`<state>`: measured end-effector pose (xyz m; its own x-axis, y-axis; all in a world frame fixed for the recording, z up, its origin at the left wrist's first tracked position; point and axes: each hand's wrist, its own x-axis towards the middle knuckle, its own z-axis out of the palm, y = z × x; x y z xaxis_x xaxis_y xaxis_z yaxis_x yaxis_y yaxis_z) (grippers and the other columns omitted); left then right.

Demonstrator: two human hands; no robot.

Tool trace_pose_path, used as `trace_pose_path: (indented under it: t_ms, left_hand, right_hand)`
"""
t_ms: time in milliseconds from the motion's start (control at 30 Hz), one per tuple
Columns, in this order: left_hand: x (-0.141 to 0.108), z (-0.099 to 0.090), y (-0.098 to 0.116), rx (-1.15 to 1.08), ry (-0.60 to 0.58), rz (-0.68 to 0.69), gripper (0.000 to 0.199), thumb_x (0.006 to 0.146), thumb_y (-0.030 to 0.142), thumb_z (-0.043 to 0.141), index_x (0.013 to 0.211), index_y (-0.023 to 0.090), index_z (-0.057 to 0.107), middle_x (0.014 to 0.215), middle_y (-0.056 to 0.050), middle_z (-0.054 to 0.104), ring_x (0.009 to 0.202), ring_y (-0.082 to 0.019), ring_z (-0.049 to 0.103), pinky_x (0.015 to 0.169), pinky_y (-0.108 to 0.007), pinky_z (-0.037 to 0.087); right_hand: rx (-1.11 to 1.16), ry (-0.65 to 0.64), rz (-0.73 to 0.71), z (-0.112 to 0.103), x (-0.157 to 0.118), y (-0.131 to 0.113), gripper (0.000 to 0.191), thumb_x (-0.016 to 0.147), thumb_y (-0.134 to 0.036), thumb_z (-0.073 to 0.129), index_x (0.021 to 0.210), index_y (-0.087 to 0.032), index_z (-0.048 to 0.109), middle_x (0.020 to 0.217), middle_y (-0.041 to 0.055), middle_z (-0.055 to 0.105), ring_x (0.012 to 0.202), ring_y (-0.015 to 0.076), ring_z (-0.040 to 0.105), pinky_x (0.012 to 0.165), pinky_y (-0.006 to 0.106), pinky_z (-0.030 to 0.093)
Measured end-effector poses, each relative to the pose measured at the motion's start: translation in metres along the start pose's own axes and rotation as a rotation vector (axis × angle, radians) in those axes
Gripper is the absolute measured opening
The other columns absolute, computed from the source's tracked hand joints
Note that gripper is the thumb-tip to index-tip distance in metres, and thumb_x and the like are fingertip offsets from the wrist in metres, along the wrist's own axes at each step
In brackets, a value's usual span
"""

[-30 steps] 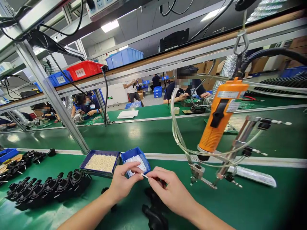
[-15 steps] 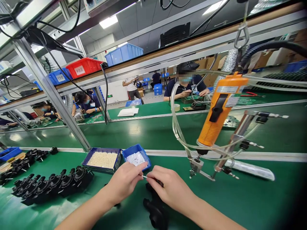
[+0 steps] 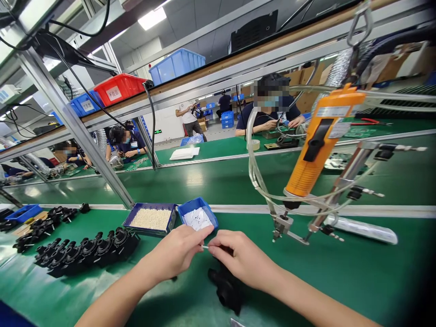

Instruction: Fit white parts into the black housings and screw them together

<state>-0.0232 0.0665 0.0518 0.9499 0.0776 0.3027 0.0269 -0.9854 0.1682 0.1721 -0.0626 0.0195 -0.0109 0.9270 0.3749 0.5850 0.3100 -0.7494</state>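
Between the fingertips of both hands runs a thin white pin [image 3: 205, 246]. My left hand [image 3: 180, 249] is closed in a pinch on its left end, and my right hand [image 3: 238, 254] pinches the other end. Below my right hand a black plastic housing [image 3: 225, 290] lies on the green bench, partly covered by that hand. Just behind my fingers stands a small blue bin [image 3: 215, 221] with white pins in it. Left of that bin is a dark blue tray [image 3: 150, 230] full of small cream-coloured pieces.
A row of black housings [image 3: 88, 250] stands on the left, with more black parts [image 3: 47, 227] behind. An orange electric screwdriver [image 3: 315, 141] with clear hoses hangs at the right, over a silver tube [image 3: 364, 229]. Co-workers sit across the line beyond the metal post [image 3: 81, 122].
The view has shifted a little, so the bench things appear farther right and slightly higher. Both hands stay together, pinching the white pin.
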Motion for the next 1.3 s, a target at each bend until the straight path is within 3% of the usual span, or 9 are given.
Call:
trace_pose_path:
  t_ms: [200,367,467,600,800,867,1000,1133,1300]
  left_hand:
    - [-0.004,0.0,0.002,0.099,0.016,0.047,0.066,0.099,0.001,0.044,0.162,0.02,0.032,0.105,-0.012,0.07,0.091,-0.026,0.061,0.08,-0.041,0.057]
    - [-0.002,0.004,0.001,-0.011,0.17,0.01,0.066,0.103,0.007,0.049,0.164,0.025,0.028,0.105,-0.009,0.073,0.089,-0.024,0.061,0.08,-0.039,0.056]
    - [-0.003,0.003,0.001,-0.083,0.163,-0.029,0.066,0.104,0.008,0.05,0.163,0.029,0.03,0.104,-0.007,0.073,0.089,-0.023,0.063,0.08,-0.038,0.056]
    - [-0.003,0.004,0.003,-0.039,0.179,-0.032,0.065,0.105,0.01,0.049,0.164,0.031,0.03,0.102,-0.007,0.074,0.088,-0.023,0.064,0.077,-0.037,0.056]
    - [-0.003,0.01,0.009,0.016,0.215,-0.031,0.066,0.104,0.007,0.047,0.165,0.027,0.029,0.098,-0.007,0.075,0.082,-0.022,0.066,0.074,-0.036,0.058]
    - [-0.004,0.01,0.01,0.083,0.217,0.002,0.066,0.104,0.005,0.043,0.165,0.025,0.029,0.098,-0.008,0.074,0.083,-0.023,0.065,0.073,-0.037,0.058]
    - [-0.004,0.011,0.011,0.012,0.247,0.011,0.061,0.105,0.009,0.046,0.163,0.025,0.033,0.098,-0.009,0.074,0.085,-0.022,0.065,0.074,-0.036,0.058]
    - [-0.002,0.015,0.011,-0.073,0.247,-0.008,0.06,0.106,0.01,0.047,0.162,0.028,0.035,0.101,-0.008,0.075,0.087,-0.022,0.067,0.076,-0.036,0.058]
    - [-0.005,0.005,0.013,0.019,0.295,-0.006,0.058,0.105,0.015,0.052,0.16,0.026,0.037,0.111,-0.011,0.075,0.094,-0.024,0.069,0.081,-0.037,0.058]
  right_hand:
    - [0.016,0.001,-0.007,0.003,0.001,0.0,0.024,0.101,-0.027,0.057,0.082,-0.021,0.072,0.078,0.0024,0.067,0.069,0.0202,0.061,0.063,0.03,0.042]
    - [-0.042,0.108,-0.145,0.0,0.001,0.004,0.024,0.105,-0.025,0.053,0.097,-0.02,0.076,0.087,0.0042,0.068,0.079,0.0207,0.063,0.07,0.031,0.043]
    - [-0.178,0.115,-0.236,0.0,0.0,0.005,0.029,0.109,-0.025,0.048,0.099,-0.019,0.074,0.086,0.0049,0.066,0.076,0.021,0.061,0.066,0.032,0.04]
    - [-0.121,0.099,-0.201,0.001,-0.001,0.005,0.026,0.109,-0.024,0.051,0.097,-0.019,0.073,0.085,0.0029,0.067,0.076,0.0189,0.063,0.067,0.03,0.043]
    - [-0.559,0.165,-0.376,0.009,-0.005,0.006,0.046,0.115,-0.023,0.034,0.093,-0.015,0.073,0.076,0.006,0.061,0.066,0.0213,0.055,0.059,0.036,0.031]
    - [-0.46,0.193,-0.344,0.012,-0.006,0.005,0.043,0.115,-0.025,0.036,0.095,-0.016,0.074,0.078,0.0061,0.063,0.067,0.0207,0.058,0.06,0.035,0.035]
    - [0.003,0.218,-0.145,0.013,-0.005,0.003,0.025,0.108,-0.028,0.055,0.096,-0.021,0.076,0.083,0.003,0.069,0.075,0.0189,0.063,0.067,0.03,0.044]
    - [0.076,0.21,-0.138,0.015,-0.004,0.001,0.023,0.104,-0.027,0.058,0.096,-0.02,0.078,0.084,0.0037,0.07,0.076,0.0197,0.062,0.068,0.031,0.044]
    - [0.375,0.155,0.13,0.018,-0.002,-0.002,0.02,0.095,-0.036,0.068,0.086,-0.02,0.076,0.074,0.0002,0.07,0.065,0.0176,0.059,0.061,0.029,0.043]
